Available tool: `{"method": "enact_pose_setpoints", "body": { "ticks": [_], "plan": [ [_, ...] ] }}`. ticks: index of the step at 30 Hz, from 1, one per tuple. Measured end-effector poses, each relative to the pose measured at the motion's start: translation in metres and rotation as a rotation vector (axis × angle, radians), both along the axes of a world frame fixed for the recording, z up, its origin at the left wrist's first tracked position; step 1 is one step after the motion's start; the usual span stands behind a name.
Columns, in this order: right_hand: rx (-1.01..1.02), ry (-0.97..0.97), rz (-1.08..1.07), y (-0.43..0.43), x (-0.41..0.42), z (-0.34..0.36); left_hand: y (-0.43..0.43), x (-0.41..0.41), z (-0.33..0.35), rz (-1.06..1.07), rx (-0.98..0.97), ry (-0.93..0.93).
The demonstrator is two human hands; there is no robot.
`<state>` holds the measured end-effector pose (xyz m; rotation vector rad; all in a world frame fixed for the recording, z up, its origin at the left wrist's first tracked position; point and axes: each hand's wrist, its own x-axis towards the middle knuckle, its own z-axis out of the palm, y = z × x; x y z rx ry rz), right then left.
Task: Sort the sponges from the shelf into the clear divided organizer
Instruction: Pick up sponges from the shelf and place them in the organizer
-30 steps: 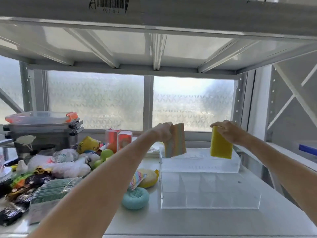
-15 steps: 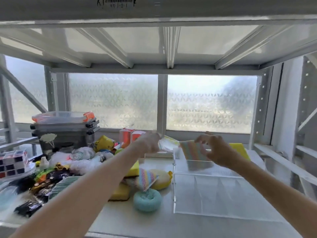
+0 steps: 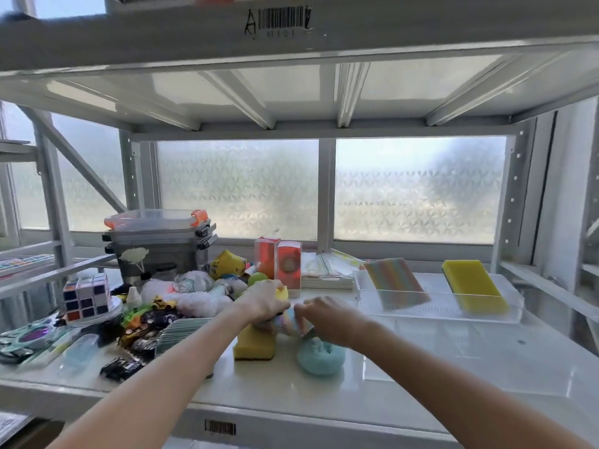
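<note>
While both hands meet over the pile, left hand [image 3: 264,301] and right hand [image 3: 327,315] each grip the striped sponge [image 3: 287,324], above yellow sponge [image 3: 254,345] and teal puff [image 3: 321,356]. Organizer [image 3: 453,361] sits right with bare near cells; its far row holds a rainbow sponge [image 3: 397,283] and yellow slab [image 3: 473,290].

Hands [image 3: 293,307] hide most of a striped sponge [image 3: 288,324].

A rainbow-striped sponge [image 3: 397,283] and a yellow sponge [image 3: 473,285] are leaning tilted in the back row of the clear divided organizer [image 3: 453,358]. Another striped sponge [image 3: 290,324] is sitting under my hands, touching a yellow block sponge [image 3: 254,346] and a round teal scrubber [image 3: 321,356].
</note>
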<state>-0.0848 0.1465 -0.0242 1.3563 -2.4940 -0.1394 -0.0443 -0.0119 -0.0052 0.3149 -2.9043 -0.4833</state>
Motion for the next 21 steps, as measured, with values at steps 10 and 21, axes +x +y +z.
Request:
{"method": "enact_pose_setpoints", "body": {
  "ticks": [10,21],
  "plan": [
    [-0.432,0.272,-0.016,0.116,-0.002,0.076,0.023,-0.007,0.073,-0.016,0.113,0.575],
    [-0.453,0.102,-0.244,0.182,-0.067,0.04,0.161,-0.061,0.105,-0.275,0.011,0.685]
  ]
}}
